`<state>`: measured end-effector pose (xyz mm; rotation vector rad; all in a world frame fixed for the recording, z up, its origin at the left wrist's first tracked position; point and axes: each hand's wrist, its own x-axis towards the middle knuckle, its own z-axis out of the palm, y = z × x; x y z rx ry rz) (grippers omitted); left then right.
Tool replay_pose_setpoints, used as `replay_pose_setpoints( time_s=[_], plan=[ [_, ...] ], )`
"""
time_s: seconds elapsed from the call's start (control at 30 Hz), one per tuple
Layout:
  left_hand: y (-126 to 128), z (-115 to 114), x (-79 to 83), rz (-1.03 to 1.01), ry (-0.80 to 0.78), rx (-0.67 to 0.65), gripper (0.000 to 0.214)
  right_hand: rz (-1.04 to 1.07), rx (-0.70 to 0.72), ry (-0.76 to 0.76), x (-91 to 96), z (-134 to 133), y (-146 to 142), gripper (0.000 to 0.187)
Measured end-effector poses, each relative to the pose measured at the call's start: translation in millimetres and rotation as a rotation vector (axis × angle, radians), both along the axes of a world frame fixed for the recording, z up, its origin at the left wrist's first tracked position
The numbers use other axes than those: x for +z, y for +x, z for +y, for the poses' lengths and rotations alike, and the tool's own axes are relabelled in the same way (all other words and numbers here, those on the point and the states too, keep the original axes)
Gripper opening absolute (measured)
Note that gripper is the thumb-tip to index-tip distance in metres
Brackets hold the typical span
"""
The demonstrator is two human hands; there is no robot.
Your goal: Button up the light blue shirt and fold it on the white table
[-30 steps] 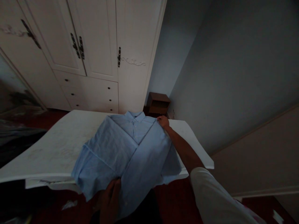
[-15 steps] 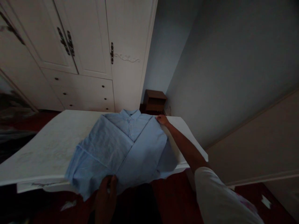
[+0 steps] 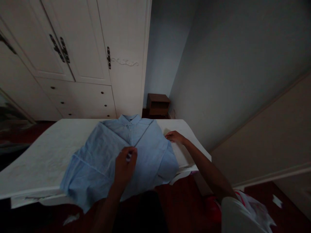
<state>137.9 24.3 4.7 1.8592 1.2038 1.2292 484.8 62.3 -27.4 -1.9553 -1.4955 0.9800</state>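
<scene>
A light blue collared shirt (image 3: 148, 155) lies front up with its long sleeves folded diagonally inward across the chest. Its lower part hangs over the near edge of a white tabletop (image 3: 48, 142). My left hand (image 3: 125, 163) is over the middle of the shirt, fingers curled toward the thumb, and nothing shows in its grip. At the shirt's right side edge is my right hand (image 3: 174, 137), its fingertips together on the cloth. The dim light hides how firmly they hold it.
Beyond the table stands a white wardrobe (image 3: 126, 87) with drawers. A small brown cabinet (image 3: 159, 103) sits in the back corner. A grey wall (image 3: 230, 71) runs along the right. Dark red floor (image 3: 182, 207) shows in front, with a white scrap (image 3: 277, 201) at right.
My left hand has risen from the shirt's near edge to over its middle. My right hand has slid from the right shoulder down along the side edge. The view has shifted slightly.
</scene>
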Motion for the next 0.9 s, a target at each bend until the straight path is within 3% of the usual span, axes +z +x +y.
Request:
replay_pose_setpoints(
  time_s=[0.07,0.17,0.27,0.4,0.63,0.9],
  plan=[
    [34,36,18.4,0.001,-0.022,-0.055,0.022,0.027,0.013,0.010,1.7,-4,-1,0.021],
    [88,96,31.9,0.198,-0.019,-0.146,0.024,0.057,0.036,0.032,3.6,-9,0,0.026],
    [133,153,28.5,0.399,-0.073,-0.182,0.027,0.115,0.053,0.056,0.6,-14,2,0.032],
    [170,209,8.6,0.554,-0.141,-0.185,0.028,0.209,0.039,0.090,-11.4,-20,4,0.044],
    [204,249,-23.9,0.727,-0.215,-0.247,0.035,0.169,-0.063,0.279,-27.6,-25,-3,0.028],
    [212,268,-34.8,0.769,-0.234,-0.237,0.028,-0.091,-0.166,0.430,-31.1,-40,-10,0.014]
  ],
)
